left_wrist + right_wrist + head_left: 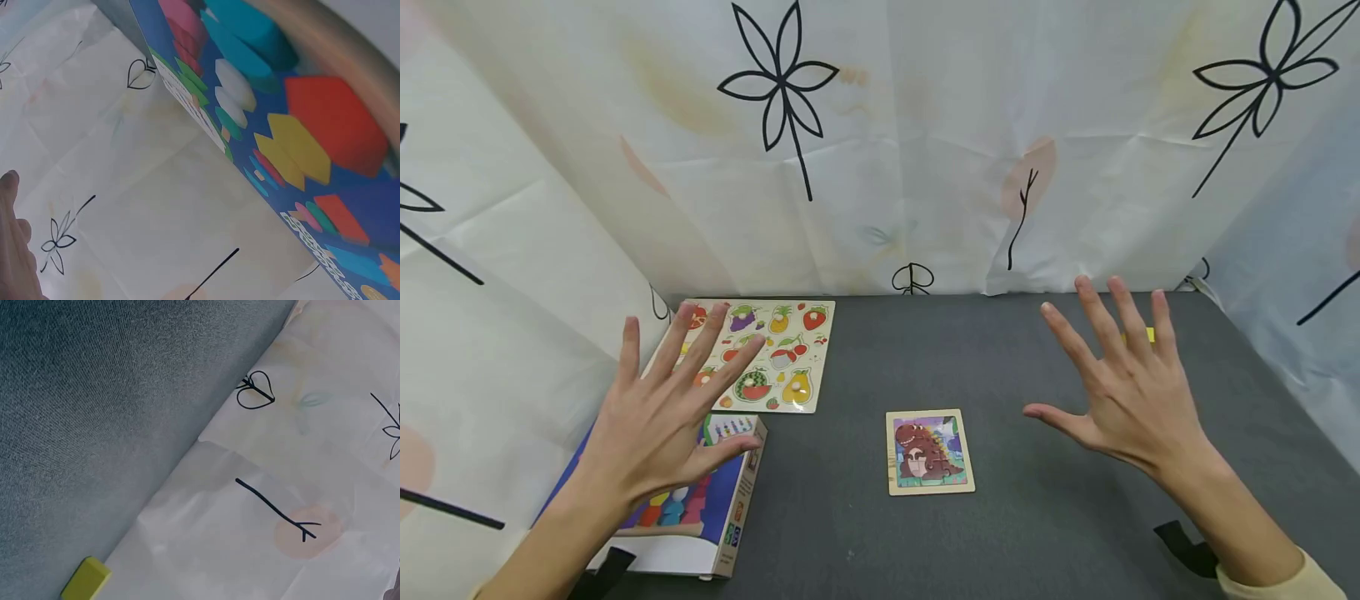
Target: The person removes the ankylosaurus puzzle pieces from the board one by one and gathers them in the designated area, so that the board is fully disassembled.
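Note:
Fingers spread wide, my left hand (662,417) is held over a colourful box (730,533) and overlaps the lower left of a fruit puzzle board (805,333) in the head view. It grips nothing. My right hand (1120,392) is likewise spread, palm down, over the right side of the table. A small yellow block (86,579) shows behind its fingers. Between the two hands lies a small wooden-framed dinosaur jigsaw (928,452). In the left wrist view, the box's printed face (300,144) with coloured shapes fills the upper right.
The dark grey table (925,358) meets a white curtain (925,167) with black flower drawings along the back. More of this cloth hangs at the left and right sides. Black straps (1187,550) are on both wrists.

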`<state>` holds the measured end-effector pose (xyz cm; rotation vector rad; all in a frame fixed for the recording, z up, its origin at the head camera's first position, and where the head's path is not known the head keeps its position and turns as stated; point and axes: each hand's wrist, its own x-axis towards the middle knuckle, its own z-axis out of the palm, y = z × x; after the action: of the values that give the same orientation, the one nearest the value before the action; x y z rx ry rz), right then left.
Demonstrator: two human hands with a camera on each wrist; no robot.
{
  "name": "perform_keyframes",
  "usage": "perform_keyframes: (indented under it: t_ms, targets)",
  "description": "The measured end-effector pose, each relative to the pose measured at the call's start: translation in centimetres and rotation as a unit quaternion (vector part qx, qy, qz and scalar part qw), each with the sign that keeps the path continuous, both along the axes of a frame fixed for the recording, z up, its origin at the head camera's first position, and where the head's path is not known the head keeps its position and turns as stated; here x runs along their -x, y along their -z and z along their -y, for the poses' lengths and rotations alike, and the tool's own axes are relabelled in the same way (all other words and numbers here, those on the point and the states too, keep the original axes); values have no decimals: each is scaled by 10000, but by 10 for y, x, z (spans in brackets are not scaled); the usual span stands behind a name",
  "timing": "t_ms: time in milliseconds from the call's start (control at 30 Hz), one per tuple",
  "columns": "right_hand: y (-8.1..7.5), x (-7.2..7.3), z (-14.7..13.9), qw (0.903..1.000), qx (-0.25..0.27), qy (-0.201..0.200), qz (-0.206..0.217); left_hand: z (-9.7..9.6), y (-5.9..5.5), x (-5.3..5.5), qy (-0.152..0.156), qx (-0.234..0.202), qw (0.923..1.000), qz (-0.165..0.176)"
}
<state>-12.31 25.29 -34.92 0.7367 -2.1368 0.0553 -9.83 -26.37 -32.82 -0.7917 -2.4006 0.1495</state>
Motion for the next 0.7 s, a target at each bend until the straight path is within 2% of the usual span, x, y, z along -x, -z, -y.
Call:
perform_keyframes:
  t_ms: [367,567,700]
  targets:
    - [3,-1,11,9979,-95,103,638,-10,-2,-8,62,-90,9999,133]
    - [8,0,23,9970,87,-224,734,-21,2,-14,139,-98,9992,375]
    - [11,-1,35,9928,270,-388,1099,-31,5,-21,327,-95,9968,721]
